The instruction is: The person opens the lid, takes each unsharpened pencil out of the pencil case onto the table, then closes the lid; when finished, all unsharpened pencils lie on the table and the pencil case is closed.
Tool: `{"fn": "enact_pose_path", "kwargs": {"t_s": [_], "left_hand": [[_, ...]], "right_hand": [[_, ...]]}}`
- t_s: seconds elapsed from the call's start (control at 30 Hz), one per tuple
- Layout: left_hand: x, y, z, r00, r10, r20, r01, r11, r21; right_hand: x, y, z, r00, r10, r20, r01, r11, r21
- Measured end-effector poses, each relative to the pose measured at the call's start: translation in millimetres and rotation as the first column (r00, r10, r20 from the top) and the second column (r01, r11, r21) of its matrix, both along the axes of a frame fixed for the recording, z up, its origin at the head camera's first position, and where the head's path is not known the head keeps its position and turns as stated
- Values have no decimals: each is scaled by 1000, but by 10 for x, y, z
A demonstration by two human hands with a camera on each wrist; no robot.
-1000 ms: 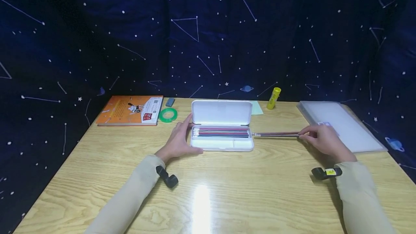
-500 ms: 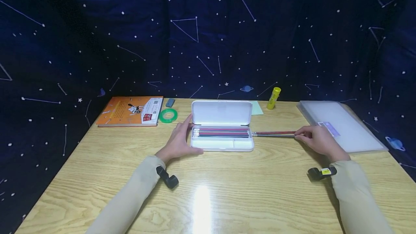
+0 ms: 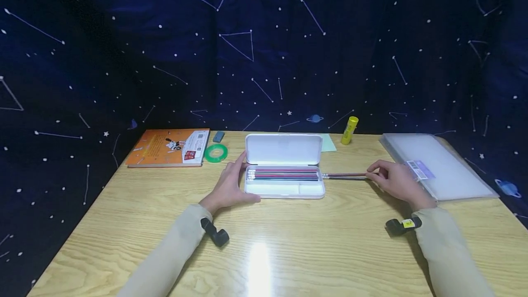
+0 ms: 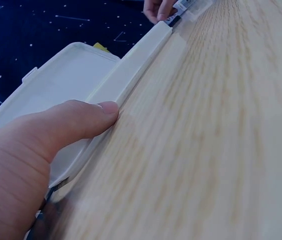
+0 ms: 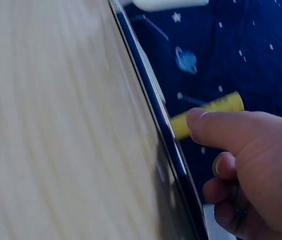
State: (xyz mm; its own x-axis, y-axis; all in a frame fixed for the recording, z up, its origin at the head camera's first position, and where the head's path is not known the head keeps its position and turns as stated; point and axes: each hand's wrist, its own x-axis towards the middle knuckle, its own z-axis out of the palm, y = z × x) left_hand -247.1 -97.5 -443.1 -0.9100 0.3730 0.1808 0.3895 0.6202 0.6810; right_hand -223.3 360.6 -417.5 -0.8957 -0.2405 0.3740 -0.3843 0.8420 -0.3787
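Note:
A white pencil case lies open on the table, its lid standing up at the back. Several red and dark pencils lie in its rear compartment; the two front compartments hold nothing visible. My left hand holds the case's left end, thumb along the front wall and fingers behind. Right of the case, a few more pencils lie lengthwise with their metal-banded ends at its right wall. My right hand pinches them near the right end, and in the right wrist view they run as a dark line past the thumb.
An orange book, a green tape roll and a blue-grey eraser lie at the back left. Behind the case are a pale green paper and a yellow glue stick. A clear plastic folder lies right.
My right hand has moved left along the pencils, closer to the case. The left hand keeps its hold on the case. The head view has tilted up slightly.

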Motion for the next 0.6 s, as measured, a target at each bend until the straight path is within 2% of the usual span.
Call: {"fn": "enact_pose_path", "kwargs": {"t_s": [0.17, 0.33, 0.6], "left_hand": [[-5, 9, -22, 1000, 21, -18, -21, 1000, 0], [-13, 10, -6, 1000, 12, -22, -12, 1000, 0], [-14, 17, -11, 1000, 11, -9, -11, 1000, -6]], "right_hand": [[-79, -255, 34, 999, 27, 40, -26, 999, -31], [-160, -553, 77, 994, 42, 101, -40, 999, -20], [-274, -984, 109, 972, 162, 169, -150, 985, -82]]}}
